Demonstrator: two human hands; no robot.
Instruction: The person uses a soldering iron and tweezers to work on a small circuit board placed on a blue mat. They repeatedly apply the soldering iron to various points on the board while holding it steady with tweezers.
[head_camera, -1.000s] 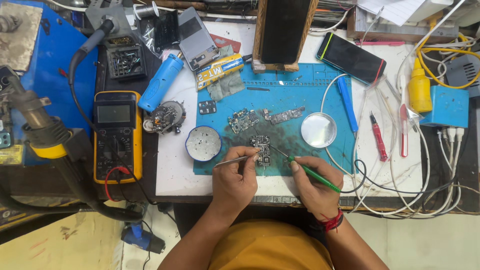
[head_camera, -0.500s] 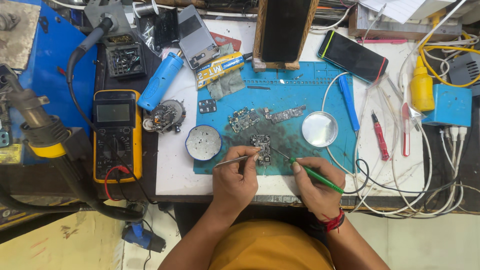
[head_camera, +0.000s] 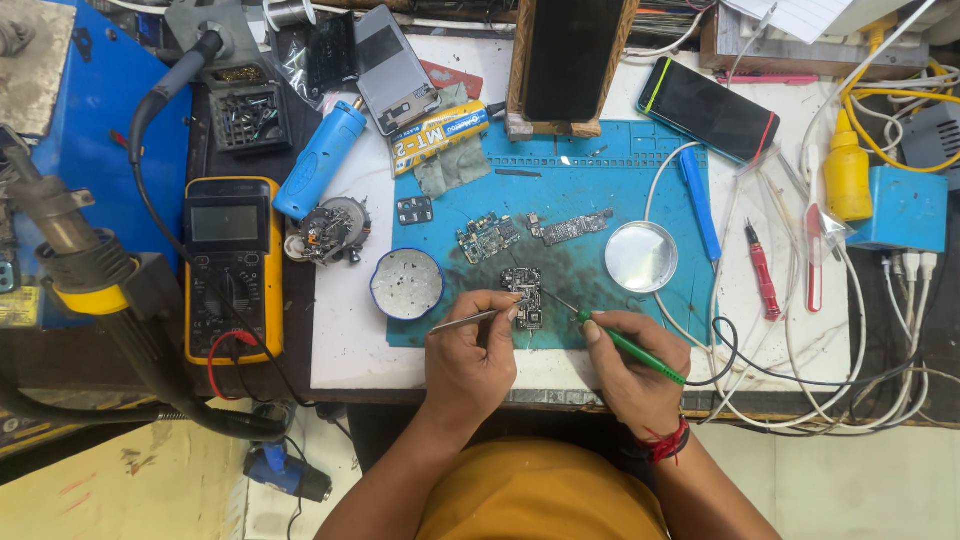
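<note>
Crowding blue mat (head_camera: 600, 180), white bench (head_camera: 350, 340), tools, cables

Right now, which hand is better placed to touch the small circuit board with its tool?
Right. The right hand holds the green iron tip at the small circuit board; the left hand steadies with tweezers.

Two hands: left (head_camera: 470, 350), right (head_camera: 632, 365). Three bare circuit boards: (head_camera: 523, 297), (head_camera: 487, 237), (head_camera: 570, 227). One tweezers (head_camera: 468, 320). One green soldering iron (head_camera: 630, 346). One yellow multimeter (head_camera: 233, 265). Two phones: (head_camera: 712, 108), (head_camera: 392, 70). Two round tins: (head_camera: 406, 284), (head_camera: 641, 257).
</note>
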